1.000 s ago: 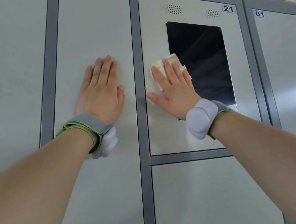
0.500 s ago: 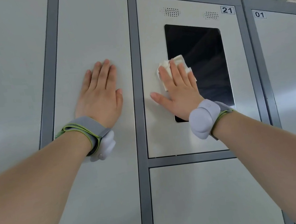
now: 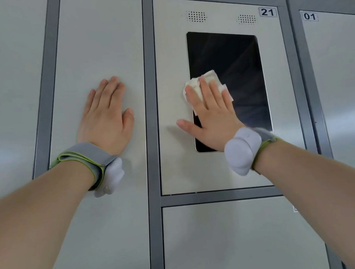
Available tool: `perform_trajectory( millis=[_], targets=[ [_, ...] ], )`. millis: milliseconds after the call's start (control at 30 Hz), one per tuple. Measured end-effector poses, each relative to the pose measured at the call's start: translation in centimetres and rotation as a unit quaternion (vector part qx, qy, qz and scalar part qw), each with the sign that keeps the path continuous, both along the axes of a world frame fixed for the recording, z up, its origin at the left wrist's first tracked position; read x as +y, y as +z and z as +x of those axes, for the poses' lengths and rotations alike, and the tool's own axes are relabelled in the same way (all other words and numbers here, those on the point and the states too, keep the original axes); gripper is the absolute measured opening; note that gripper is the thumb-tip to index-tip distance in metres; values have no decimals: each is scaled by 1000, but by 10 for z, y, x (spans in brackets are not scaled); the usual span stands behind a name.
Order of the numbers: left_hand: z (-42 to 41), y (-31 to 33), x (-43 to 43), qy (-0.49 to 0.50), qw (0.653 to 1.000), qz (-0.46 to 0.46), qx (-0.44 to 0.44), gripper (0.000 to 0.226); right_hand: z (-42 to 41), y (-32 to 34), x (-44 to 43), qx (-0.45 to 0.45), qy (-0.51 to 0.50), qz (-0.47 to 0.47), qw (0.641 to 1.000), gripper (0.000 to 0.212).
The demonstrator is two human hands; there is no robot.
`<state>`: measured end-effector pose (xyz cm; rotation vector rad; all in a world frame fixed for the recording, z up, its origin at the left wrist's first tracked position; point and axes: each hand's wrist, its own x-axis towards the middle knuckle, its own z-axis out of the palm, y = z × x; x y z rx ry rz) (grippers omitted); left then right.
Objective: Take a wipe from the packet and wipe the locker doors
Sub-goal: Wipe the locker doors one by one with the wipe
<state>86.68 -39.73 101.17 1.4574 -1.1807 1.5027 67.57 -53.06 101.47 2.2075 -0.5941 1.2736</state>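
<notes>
White and crumpled, the wipe (image 3: 212, 80) is pressed flat against the locker door (image 3: 170, 67) under the straight fingers of the right hand (image 3: 211, 116). Nothing is gripped: the fingers are laid side by side over the cloth, and the thumb is spread out towards nine o'clock on the pale metal. The wipe is placed across the left edge of the dark screen (image 3: 238, 70) set in that door, and its corners can be seen at twelve and three o'clock of the fingertips. A label (image 3: 267, 12) reading 21 is fixed at the door's one o'clock corner, with two perforated patches (image 3: 196, 16) towards eleven o'clock.

The left hand (image 3: 105, 119) is laid flat and empty on the neighbouring door (image 3: 97, 43), at nine o'clock from the right hand, with fingers straight and closed together. The two hands are kept well apart, with a grey frame strip (image 3: 149, 115) between them. A grey and green wristband (image 3: 84, 155) is worn on the left wrist, and another with a white pod (image 3: 242, 150) on the right. A lower door (image 3: 231, 240) is seen at six o'clock.
</notes>
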Motion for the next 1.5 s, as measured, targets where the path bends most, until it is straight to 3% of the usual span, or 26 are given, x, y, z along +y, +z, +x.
perform_trajectory(
  millis=[100, 200, 333, 433, 600, 700, 900, 1133, 1367, 1500],
  targets=[
    [-8, 1, -2, -1, 1000, 4, 29, 63, -10, -22, 0, 46, -1, -40, 998, 95],
    [-14, 0, -1, 8, 998, 7, 57, 63, -18, -20, -2, 74, -21, -57, 995, 94],
    [-26, 3, -6, 29, 994, 13, 108, 58, -24, 9, -10, 26, -45, -28, 998, 74],
    [-36, 0, -9, 25, 990, 7, 136, 58, -22, 15, -10, 4, -38, -7, 999, 73],
    [-53, -21, -21, 15, 996, 3, 90, 66, -35, -18, -19, 55, -15, -43, 997, 79],
    [-63, -27, -37, 6, 994, 0, 105, 70, -46, -14, -29, 75, -24, -60, 995, 80],
    [-64, -38, -55, 58, 993, -33, 98, 75, -44, 16, -35, -9, -23, -20, 999, 69],
    [-64, -38, -55, 90, 992, -28, 88, 73, -58, -18, -46, 57, -21, -79, 995, 88],
    [-64, -40, -57, 97, 991, -35, 88, 74, -54, 27, -52, -40, -47, -28, 998, 73],
    [-63, -39, -56, 90, 992, -37, 85, 73, -55, -4, -50, -5, -11, -49, 999, 83]
  ],
)
